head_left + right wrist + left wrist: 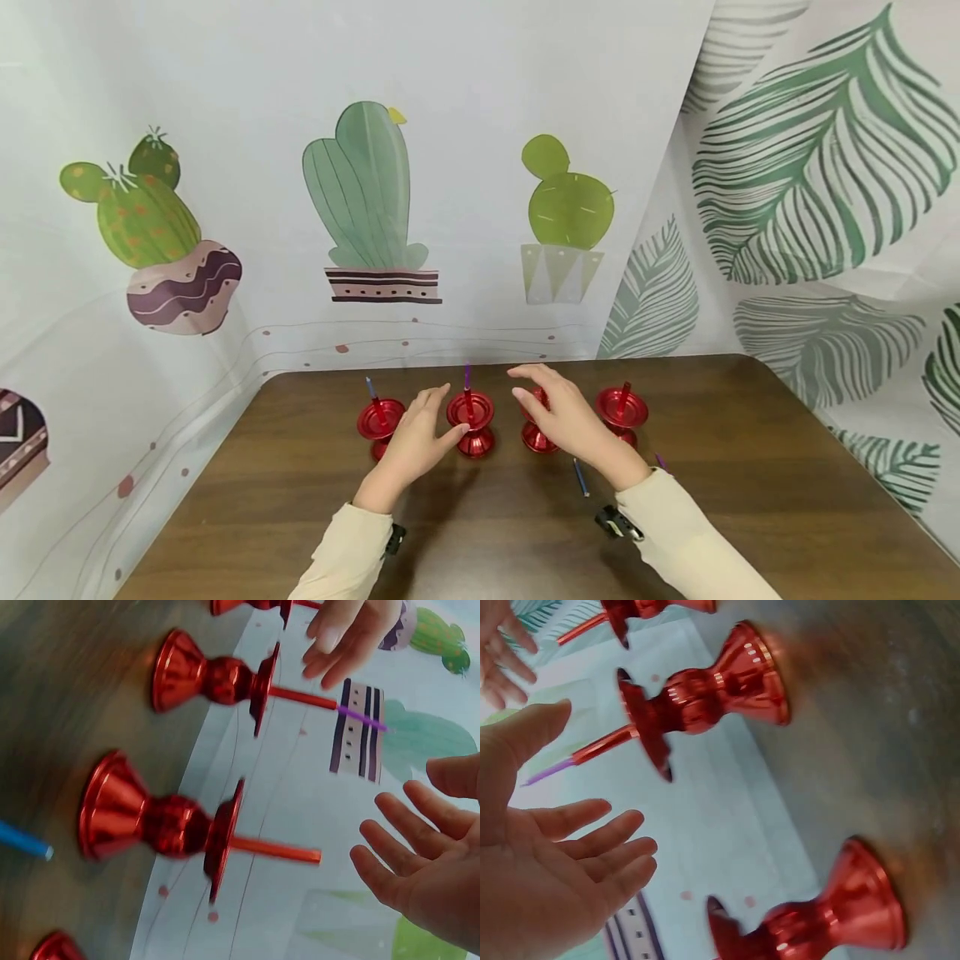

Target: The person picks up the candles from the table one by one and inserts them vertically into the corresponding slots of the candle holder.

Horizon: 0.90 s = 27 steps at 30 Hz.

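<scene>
Several shiny red candle holders stand in a row on the table. The leftmost holder (pixel 373 423) bears a thin blue candle (pixel 370 387); the second holder (pixel 477 440) bears a thin purple candle (pixel 467 377). Bare red tubes rise from the third holder (pixel 176 825) and the rightmost holder (pixel 628 408). My left hand (pixel 414 440) hovers between the first two holders, fingers spread, holding nothing. My right hand (pixel 567 414), also holding nothing, has loosely bent fingers above and beside the third holder, partly hiding it in the head view.
On the brown table (pixel 480 533) a blue candle (pixel 581 479) lies in front of the third holder. A purple candle (pixel 661 461) lies farther right, partly behind the right forearm. A wall cloth (pixel 465 208) printed with cacti and leaves hangs behind the table.
</scene>
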### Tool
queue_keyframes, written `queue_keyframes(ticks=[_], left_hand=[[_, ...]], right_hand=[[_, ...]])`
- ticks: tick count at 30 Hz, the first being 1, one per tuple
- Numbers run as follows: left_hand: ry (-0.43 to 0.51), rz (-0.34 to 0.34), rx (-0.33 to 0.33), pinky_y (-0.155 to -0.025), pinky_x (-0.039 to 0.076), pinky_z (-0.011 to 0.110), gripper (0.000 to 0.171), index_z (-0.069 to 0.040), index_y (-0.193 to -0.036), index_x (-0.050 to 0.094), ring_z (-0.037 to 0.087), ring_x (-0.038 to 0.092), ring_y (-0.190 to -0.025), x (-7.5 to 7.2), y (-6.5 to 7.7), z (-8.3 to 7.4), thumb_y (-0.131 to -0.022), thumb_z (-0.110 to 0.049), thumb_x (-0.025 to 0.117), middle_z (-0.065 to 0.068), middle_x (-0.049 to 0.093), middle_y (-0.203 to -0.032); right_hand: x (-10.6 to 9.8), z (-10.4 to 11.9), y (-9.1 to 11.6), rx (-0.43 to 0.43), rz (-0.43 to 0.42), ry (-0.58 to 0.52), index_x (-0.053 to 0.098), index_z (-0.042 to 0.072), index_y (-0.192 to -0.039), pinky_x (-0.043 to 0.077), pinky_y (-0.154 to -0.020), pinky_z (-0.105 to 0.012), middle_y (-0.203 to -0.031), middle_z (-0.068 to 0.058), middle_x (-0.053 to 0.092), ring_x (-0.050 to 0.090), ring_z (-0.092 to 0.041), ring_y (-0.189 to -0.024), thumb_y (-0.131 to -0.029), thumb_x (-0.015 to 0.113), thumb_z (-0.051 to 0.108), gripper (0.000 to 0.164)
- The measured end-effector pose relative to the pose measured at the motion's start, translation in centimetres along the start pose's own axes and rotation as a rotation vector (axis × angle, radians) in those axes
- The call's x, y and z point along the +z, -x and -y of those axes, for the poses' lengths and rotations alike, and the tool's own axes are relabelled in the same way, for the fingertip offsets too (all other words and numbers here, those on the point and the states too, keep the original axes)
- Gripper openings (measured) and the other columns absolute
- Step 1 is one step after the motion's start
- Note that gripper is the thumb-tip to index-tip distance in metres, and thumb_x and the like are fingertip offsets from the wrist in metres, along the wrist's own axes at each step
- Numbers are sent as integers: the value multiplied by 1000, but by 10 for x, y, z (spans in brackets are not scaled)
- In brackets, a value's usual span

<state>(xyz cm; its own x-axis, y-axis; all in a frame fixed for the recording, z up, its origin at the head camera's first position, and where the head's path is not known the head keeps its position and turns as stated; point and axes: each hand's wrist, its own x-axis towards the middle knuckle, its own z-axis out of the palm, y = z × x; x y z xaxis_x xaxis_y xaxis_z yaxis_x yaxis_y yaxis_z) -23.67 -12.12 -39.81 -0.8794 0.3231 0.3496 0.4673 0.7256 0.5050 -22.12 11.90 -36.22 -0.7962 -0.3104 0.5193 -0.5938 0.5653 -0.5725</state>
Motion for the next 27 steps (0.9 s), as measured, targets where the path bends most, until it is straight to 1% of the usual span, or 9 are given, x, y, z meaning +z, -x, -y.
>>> queue_keyframes(ticks=[4, 9, 12, 16, 19, 21, 24, 26, 27], left_hand=[[-54, -51, 59, -97, 46, 50, 63, 3, -135, 49, 35, 53, -118, -8, 6, -10, -84, -24, 75, 19, 54, -128], [-27, -85, 133, -96, 48, 43, 58, 1, -134, 52, 29, 56, -116, -12, 9, -29, -85, -21, 74, 14, 58, -125], [1, -90, 176, -94, 49, 42, 56, 0, -133, 52, 28, 58, -114, -10, 8, -41, -86, -21, 74, 13, 59, -124], [27, -86, 209, -97, 47, 42, 54, -1, -135, 51, 28, 56, -116, -1, 3, -52, -88, -21, 71, 13, 59, -126], [43, -75, 222, -100, 45, 42, 55, -2, -137, 49, 27, 53, -121, 9, -2, -57, -90, -22, 69, 13, 56, -130], [61, -62, 217, -102, 43, 43, 56, -2, -139, 47, 27, 50, -125, 16, -5, -60, -91, -25, 68, 14, 54, -133], [95, -29, 183, -103, 42, 44, 58, -3, -141, 44, 28, 47, -128, 26, -11, -64, -93, -28, 65, 14, 51, -137], [125, -6, 151, -103, 41, 45, 60, -3, -142, 42, 28, 46, -129, 33, -16, -66, -93, -28, 65, 14, 49, -139], [140, 5, 139, -103, 41, 46, 60, -3, -143, 42, 29, 46, -129, 36, -18, -66, -93, -28, 65, 15, 49, -139]], right_hand=[[-14, -5, 12, 24, -6, 16, 60, 8, -127, 47, -96, -48, -127, -9, 61, 57, -27, -115, -94, 62, 15, 34], [-24, -10, 28, 28, -36, 46, 58, 5, -129, 44, -99, -50, -128, -10, 61, 55, -28, -122, -95, 62, 17, 36], [-28, -13, 37, 26, -65, 76, 58, 3, -129, 46, -96, -51, -128, -12, 61, 56, -30, -120, -95, 61, 17, 37], [-32, -16, 49, 33, -103, 98, 57, 1, -128, 47, -93, -53, -126, -15, 61, 57, -32, -117, -95, 62, 16, 37], [-32, -19, 58, 61, -116, 109, 58, 0, -128, 49, -90, -52, -125, -16, 62, 59, -33, -114, -94, 62, 15, 37], [-31, -22, 62, 85, -116, 113, 58, 0, -127, 55, -80, -44, -125, -16, 62, 65, -28, -97, -93, 63, 15, 38], [-28, -26, 68, 110, -114, 114, 59, 0, -127, 53, -65, -32, -123, -16, 63, 59, -18, -73, -93, 64, 14, 37], [-26, -28, 70, 124, -108, 113, 58, -1, -127, 53, -64, -31, -123, -17, 63, 57, -17, -72, -93, 64, 14, 38], [-24, -29, 72, 128, -106, 111, 58, -1, -127, 55, -69, -35, -124, -17, 62, 62, -20, -80, -93, 64, 14, 38]])
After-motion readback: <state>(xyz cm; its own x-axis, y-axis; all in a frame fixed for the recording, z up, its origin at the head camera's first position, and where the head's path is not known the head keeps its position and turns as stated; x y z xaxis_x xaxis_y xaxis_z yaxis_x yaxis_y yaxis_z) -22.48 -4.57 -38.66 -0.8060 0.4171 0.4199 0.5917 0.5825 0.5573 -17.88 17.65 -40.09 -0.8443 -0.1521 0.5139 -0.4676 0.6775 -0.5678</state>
